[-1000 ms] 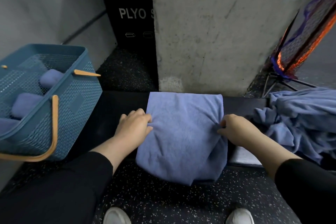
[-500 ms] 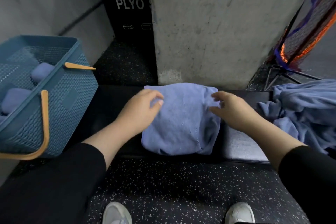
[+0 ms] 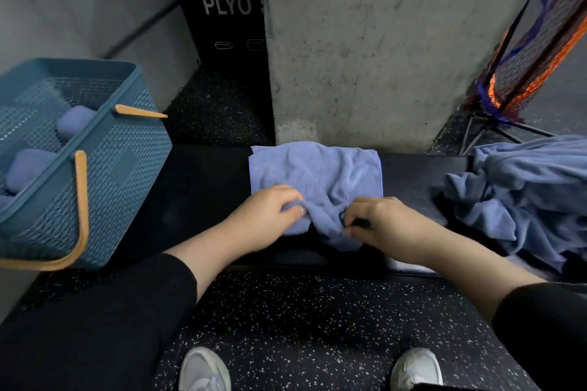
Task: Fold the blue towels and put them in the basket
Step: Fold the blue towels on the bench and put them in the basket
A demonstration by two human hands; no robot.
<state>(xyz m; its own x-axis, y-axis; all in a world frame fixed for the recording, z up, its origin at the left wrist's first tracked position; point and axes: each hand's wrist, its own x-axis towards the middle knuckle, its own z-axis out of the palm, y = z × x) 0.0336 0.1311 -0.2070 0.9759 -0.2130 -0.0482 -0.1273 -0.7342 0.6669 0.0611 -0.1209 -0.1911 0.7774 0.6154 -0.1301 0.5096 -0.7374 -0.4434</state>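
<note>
A blue towel [image 3: 317, 174] lies folded on the black bench [image 3: 197, 187] in front of me, its near edge bunched up. My left hand [image 3: 263, 216] pinches that near edge on the left. My right hand [image 3: 384, 222] grips the bunched near edge on the right. The teal basket [image 3: 127, 162] with tan handles stands on the bench at the left, with rolled blue towels [image 3: 30, 165] inside. A heap of loose blue towels [image 3: 524, 194] lies at the bench's right end.
A concrete pillar [image 3: 365, 41] rises right behind the bench. A black plyo box [image 3: 222, 25] stands to its left. A net on a stand [image 3: 524, 57] leans at the far right. My shoes [image 3: 203, 371] stand on the speckled floor.
Both hands have come back from the towel's far edge to its near edge and now hold it bunched. The towel lies shorter, wholly on the bench.
</note>
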